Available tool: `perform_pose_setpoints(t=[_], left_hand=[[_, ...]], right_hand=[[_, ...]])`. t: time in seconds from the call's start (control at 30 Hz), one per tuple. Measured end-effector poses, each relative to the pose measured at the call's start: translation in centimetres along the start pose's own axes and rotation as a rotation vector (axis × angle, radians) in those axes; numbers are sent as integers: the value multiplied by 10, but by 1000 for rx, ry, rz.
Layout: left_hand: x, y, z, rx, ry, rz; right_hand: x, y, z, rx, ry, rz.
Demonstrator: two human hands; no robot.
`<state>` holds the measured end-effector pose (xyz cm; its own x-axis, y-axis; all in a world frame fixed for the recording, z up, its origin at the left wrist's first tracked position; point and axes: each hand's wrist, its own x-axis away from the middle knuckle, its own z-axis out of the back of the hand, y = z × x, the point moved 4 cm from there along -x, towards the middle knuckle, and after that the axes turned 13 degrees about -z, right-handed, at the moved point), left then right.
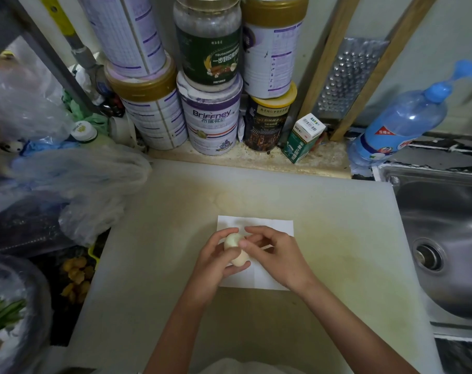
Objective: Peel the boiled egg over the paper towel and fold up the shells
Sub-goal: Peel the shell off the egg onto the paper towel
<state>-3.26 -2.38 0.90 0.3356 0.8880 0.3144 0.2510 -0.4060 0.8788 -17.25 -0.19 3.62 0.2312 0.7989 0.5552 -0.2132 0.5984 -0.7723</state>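
Observation:
A boiled egg (pixel 234 245) is held just above a white paper towel (pixel 267 222) that lies flat on the pale cutting board (pixel 324 238). The egg's far end looks pale and bare; its near end still wears tan shell. My left hand (pixel 216 259) grips the egg from the left, fingers curled under it. My right hand (pixel 272 252) meets it from the right, with thumb and fingertips pinching at the shell on the egg's right side. Much of the egg is hidden by the fingers.
Stacked tins and jars (pixel 210 114) and a small green carton (pixel 303 137) line the back ledge. A grater (pixel 351 74) leans on the wall. To the right are a blue bottle (pixel 399 122) and a steel sink (pixel 445 238); plastic bags (pixel 75 182) crowd the left.

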Motion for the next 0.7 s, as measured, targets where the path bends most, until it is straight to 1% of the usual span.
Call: perform_pose_setpoints(t=[0.1,0.2,0.33,0.43,0.57,0.7], left_hand=[[2,1,-1,-39,-34,4],[4,2,-2,-241,-57,-47],[2,2,-4,-370,8,-114],[0,3,-8,-454,10,-155],[-1,6,-9,-494,45,-175],[-2,9,-10,-543,58,-212]], right_hand=[[0,-1,-2,-18,10,13],[0,-1,1,-47,45,-3],[2,-3,0,-69,49,6],[2,-4,-1,-22,105,10],[4,-9,-1,49,170,106],[7,-11,-4,192,227,216]])
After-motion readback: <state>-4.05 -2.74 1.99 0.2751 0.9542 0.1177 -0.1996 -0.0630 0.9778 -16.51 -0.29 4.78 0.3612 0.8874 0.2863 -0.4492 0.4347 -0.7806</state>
